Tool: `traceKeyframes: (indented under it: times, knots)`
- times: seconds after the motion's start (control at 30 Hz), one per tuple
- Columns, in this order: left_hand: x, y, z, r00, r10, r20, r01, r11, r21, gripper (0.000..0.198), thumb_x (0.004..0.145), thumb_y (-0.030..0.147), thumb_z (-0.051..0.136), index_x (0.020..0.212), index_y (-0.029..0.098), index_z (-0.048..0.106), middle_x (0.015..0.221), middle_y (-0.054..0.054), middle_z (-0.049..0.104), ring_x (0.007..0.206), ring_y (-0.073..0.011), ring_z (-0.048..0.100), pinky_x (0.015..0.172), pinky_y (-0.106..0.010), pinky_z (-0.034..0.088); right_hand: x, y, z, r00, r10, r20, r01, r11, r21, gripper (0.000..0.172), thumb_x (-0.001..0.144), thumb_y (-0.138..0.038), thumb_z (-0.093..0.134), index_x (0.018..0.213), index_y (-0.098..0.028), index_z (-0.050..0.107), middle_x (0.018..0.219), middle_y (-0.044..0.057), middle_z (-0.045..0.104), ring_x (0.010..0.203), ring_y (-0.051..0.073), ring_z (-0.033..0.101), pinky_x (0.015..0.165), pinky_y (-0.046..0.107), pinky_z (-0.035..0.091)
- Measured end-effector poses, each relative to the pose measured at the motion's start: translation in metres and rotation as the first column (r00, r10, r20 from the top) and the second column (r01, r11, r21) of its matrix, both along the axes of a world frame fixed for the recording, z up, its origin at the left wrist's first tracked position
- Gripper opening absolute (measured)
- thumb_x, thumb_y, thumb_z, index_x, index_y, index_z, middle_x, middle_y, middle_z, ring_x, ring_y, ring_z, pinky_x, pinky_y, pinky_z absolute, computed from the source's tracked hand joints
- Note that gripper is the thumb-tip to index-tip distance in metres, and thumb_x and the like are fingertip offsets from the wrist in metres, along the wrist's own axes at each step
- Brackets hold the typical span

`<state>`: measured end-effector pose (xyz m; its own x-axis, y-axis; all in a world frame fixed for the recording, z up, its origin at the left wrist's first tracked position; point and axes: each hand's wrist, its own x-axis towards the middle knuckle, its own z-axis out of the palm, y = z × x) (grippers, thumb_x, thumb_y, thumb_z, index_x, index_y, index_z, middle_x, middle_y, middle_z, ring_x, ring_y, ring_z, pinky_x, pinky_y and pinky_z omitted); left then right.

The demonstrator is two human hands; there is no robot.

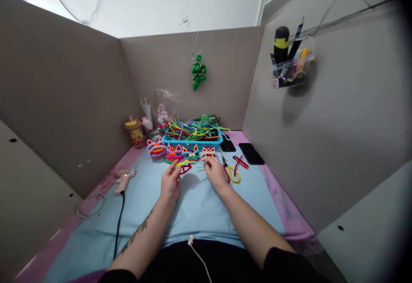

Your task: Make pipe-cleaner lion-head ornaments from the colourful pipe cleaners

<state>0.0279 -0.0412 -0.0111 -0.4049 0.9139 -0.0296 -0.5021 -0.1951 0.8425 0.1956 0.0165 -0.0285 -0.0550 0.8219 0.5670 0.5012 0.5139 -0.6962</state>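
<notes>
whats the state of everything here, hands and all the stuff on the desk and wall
left hand: pinching yellow stem
right hand: curled at the stem's other end, grip unclear
basket: heaped with stems
glue gun: lying on its side, cord attached
scissors: lying flat
phone: flat, screen dark
ornament: hanging
cup: upright, lidded

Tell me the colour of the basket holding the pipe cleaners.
Turquoise blue basket, seen in the head view.

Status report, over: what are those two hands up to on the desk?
Left hand pinching yellow pipe cleaner; right hand close by, grip unclear. Red piece just beneath. Scissors beside right hand, not blocking.
</notes>
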Motion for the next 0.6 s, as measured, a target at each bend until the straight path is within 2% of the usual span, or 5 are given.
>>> traceKeyframes:
  times: [0.13,0.23,0.4,0.6]
  knots:
    - [0.0,0.0,0.001,0.999,0.027,-0.048,-0.027,1.0,-0.006,0.064,0.049,0.032,0.082,0.108,0.014,0.064,0.054,0.008,0.049,0.039,0.0003,0.029,0.038,-0.016,0.02,0.008,0.005,0.001,0.999,-0.039,-0.003,0.039,0.999,0.024,0.02,0.072,-0.013,0.047,0.08,-0.02,0.064,0.083,0.006,0.059,0.075,0.02,0.055,0.073,0.033,0.045]
    - [0.001,-0.001,0.002,0.992,0.044,-0.115,-0.047,0.998,-0.03,0.067,0.049,0.037,0.082,0.109,0.012,0.063,0.051,0.008,0.046,0.04,-0.0012,0.029,0.038,-0.017,0.019,0.011,0.004,0.006,0.995,-0.059,-0.076,0.062,0.998,0.029,0.018,0.073,-0.015,0.048,0.078,-0.02,0.064,0.082,0.005,0.059,0.075,0.02,0.055,0.072,0.033,0.045]
    - [0.004,-0.004,0.006,0.981,0.043,-0.189,-0.057,0.996,-0.066,0.07,0.049,0.041,0.081,0.11,0.01,0.063,0.05,0.007,0.045,0.041,-0.002,0.029,0.039,-0.019,0.019,0.009,-0.007,0.021,0.972,0.073,-0.224,-0.051,0.993,0.104,0.013,0.079,-0.022,0.05,0.078,-0.02,0.062,0.084,0.005,0.061,0.078,0.018,0.056,0.068,0.03,0.046]
    - [0.002,-0.002,0.0,0.982,0.003,-0.19,-0.018,0.997,-0.078,0.069,0.052,0.04,0.08,0.111,0.009,0.063,0.052,0.006,0.047,0.04,-0.0022,0.029,0.038,-0.019,0.017,0.004,-0.015,0.023,0.967,0.198,-0.16,-0.167,0.968,0.188,0.012,0.081,-0.021,0.05,0.08,-0.02,0.062,0.083,0.005,0.063,0.081,0.018,0.058,0.074,0.032,0.047]
